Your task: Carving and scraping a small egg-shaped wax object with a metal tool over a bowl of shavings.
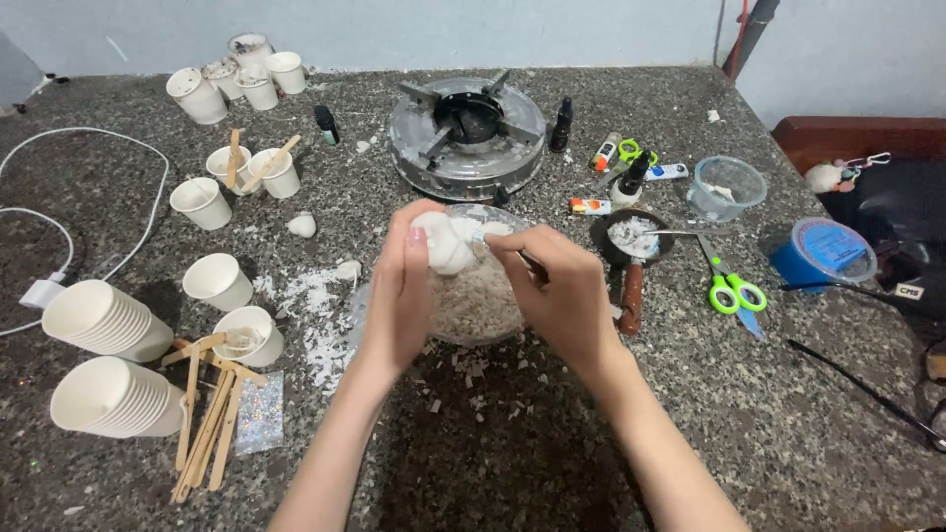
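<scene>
Over the glass bowl [480, 305] of wax shavings, mid-surface: left hand [399, 291] clamped on a white wax lump [443, 243]; right hand [564, 286] closed on a thin tool, partly hidden, shaving it. Flakes litter left; small pan [631, 246] just right. Judged: shaving continues; steady downward strokes needed.

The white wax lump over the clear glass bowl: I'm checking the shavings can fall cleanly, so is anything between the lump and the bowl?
Nothing visible does. The white wax lump, gripped by the left hand, sits directly above the clear glass bowl of pale flakes. The right hand works beside it, at the bowl's right rim.
</scene>
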